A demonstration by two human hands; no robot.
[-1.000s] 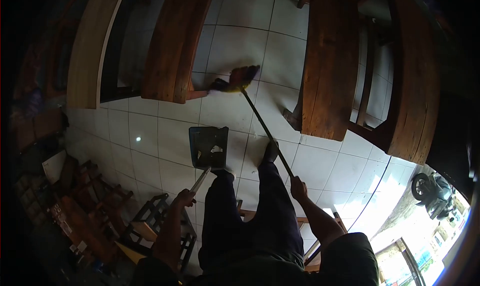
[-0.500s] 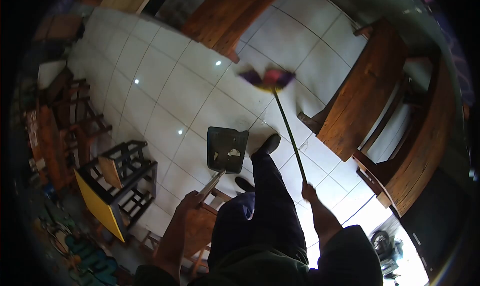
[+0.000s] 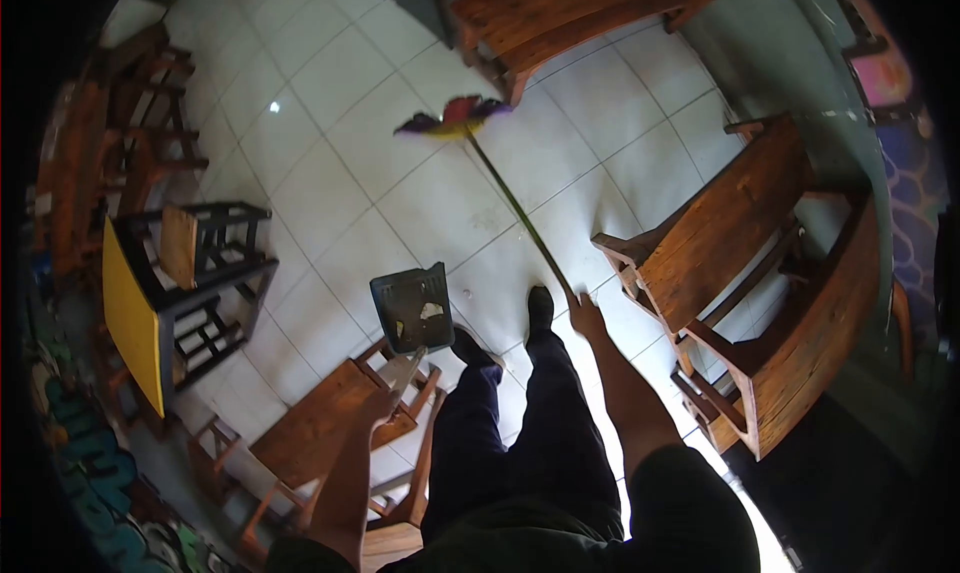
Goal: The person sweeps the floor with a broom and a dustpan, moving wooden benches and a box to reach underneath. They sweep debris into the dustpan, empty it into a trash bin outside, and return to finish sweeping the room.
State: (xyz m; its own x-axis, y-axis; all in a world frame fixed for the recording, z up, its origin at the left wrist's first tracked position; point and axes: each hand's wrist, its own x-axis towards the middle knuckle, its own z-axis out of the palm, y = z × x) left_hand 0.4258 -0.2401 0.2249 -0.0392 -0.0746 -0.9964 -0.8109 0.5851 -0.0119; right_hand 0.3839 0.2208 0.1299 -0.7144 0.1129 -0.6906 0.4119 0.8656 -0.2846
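Wrapped round the long dark handle of a broom [image 3: 517, 213] is my right hand [image 3: 587, 318]. The broom's head, with purple, red and yellow bristles, is at the far end, over the white tiles near a wooden bench. My left hand [image 3: 378, 410] grips the pale handle of a dustpan [image 3: 382, 303]. That dustpan is dark and deep, in front of my left foot, and a few light scraps lie inside it. Some small bits show on the tiled floor [image 3: 465, 295] to the right of it.
Wooden benches stand at the right [image 3: 730, 223] and top [image 3: 580, 13]. A small wooden table [image 3: 320, 423] is close by my left arm. Farther left is a black-framed table with a yellow top [image 3: 135, 313], and stacked wooden furniture [image 3: 150, 163] lies behind it.
The broom head has swung to the left and my right hand has shifted left with it. My feet have stepped, and the view has turned. The dustpan appears farther left, tilted a little.
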